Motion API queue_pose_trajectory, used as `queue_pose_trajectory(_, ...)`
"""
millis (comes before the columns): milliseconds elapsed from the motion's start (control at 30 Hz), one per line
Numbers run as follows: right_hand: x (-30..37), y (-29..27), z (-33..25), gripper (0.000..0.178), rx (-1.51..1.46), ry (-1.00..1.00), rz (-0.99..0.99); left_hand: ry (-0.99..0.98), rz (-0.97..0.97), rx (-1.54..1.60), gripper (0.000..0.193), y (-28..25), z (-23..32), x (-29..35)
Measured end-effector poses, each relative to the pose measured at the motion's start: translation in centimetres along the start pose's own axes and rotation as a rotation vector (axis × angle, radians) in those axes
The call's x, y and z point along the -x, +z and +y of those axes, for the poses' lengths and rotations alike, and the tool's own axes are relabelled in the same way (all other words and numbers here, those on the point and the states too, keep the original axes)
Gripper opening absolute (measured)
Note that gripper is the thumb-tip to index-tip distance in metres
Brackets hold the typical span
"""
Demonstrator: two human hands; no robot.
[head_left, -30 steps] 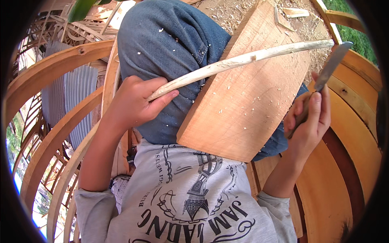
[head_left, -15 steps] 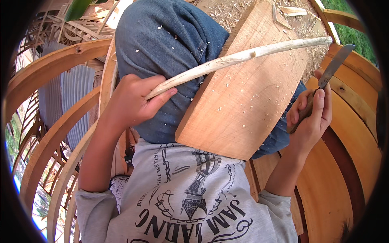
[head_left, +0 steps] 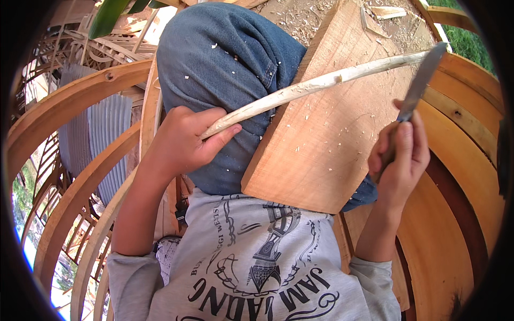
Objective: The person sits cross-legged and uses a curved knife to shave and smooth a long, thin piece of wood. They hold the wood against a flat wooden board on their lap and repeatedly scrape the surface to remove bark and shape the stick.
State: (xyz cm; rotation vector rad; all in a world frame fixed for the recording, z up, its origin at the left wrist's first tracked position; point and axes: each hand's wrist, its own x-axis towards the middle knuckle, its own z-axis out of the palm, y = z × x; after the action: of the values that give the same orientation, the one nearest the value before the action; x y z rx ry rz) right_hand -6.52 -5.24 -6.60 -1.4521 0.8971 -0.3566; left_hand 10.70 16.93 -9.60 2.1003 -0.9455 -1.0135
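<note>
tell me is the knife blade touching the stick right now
Cannot tell. In the head view the knife blade overlaps the far end of the peeled stick, but contact or a gap cannot be made out.

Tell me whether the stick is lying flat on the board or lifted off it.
Lying across it: the stick rests on the board, its near end in the left hand.

curved wooden ribs (head_left: pixel 69 101) sweep round the left side, one bent arc nested below another, and through the gaps a grey ribbed sheet (head_left: pixel 99 136) shows behind them. more bent wooden bands (head_left: pixel 460 176) wrap the right side, with a strip of green grass (head_left: pixel 474 40) beyond their upper edge and shavings scattered over the dirt ground (head_left: pixel 300 16) up top. a green leaf (head_left: pixel 110 16) hangs in at the upper left, and pale wood flecks dot the blue denim knee (head_left: pixel 225 69) above a grey printed shirt (head_left: pixel 257 267).
</note>
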Motion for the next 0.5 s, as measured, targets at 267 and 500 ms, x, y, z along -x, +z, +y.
queue_pose_trajectory(267,0.8,-0.2,1.8,0.030,0.243,0.106,-0.327,-0.016,-0.011,0.006,0.017,-0.2,0.3,-0.4)
queue_pose_trajectory(500,0.6,-1.1,1.2,0.033,-0.365,0.489,-0.480,-0.013,-0.004,0.021,0.016,-0.1,0.4,-0.3)
